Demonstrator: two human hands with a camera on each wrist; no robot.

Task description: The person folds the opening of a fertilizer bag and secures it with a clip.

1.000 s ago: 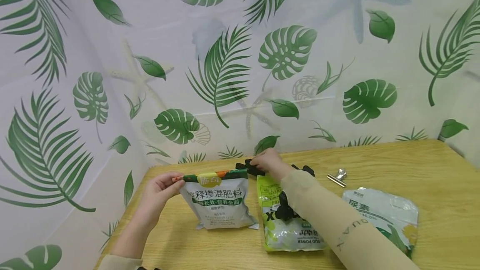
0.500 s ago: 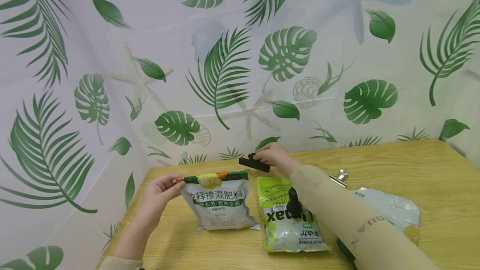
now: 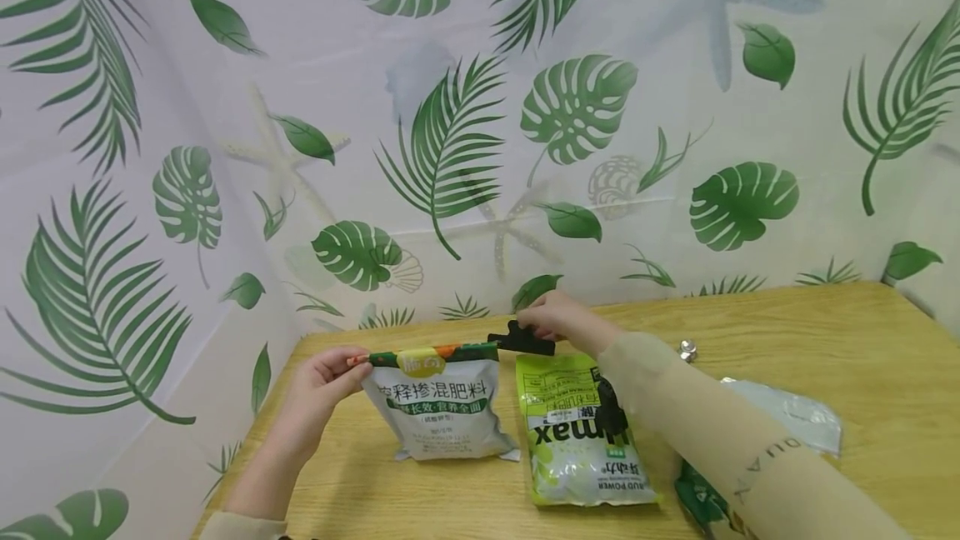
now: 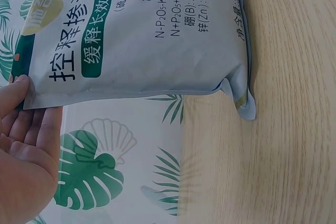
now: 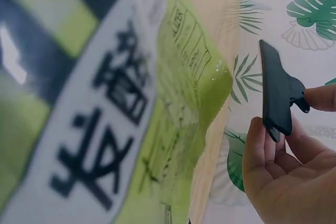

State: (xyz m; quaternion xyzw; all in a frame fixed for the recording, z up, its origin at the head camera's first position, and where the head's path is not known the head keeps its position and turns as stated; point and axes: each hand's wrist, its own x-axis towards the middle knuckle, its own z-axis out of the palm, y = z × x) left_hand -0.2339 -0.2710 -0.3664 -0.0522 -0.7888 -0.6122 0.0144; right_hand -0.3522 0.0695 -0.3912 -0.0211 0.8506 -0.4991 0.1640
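Observation:
My left hand (image 3: 322, 386) pinches the upper left corner of a white fertilizer bag (image 3: 442, 423) standing on the table. Its green-and-orange top strip is folded down. In the left wrist view, the thumb of the left hand (image 4: 26, 150) presses the strip against the fingers. My right hand (image 3: 557, 317) holds a black bulldog clip (image 3: 528, 343) by its handle, near the bag's upper right corner. From the right wrist, the clip (image 5: 275, 90) appears between thumb and fingers, its long jaw edge facing away from the palm. I cannot tell whether it touches the bag.
A lime-green bag (image 3: 562, 461) lies right of the white one, under my right forearm. Farther right, a silver clip (image 3: 687, 350) and another white-and-green bag (image 3: 787, 411) are partly covered by my sleeve. The wooden table (image 3: 352, 490) meets a leaf-print cloth (image 3: 450, 290) behind.
My right hand has picked up the black clip from the back of the table, turned it and shifted it right and slightly nearer. The left hand and white bag stay in place.

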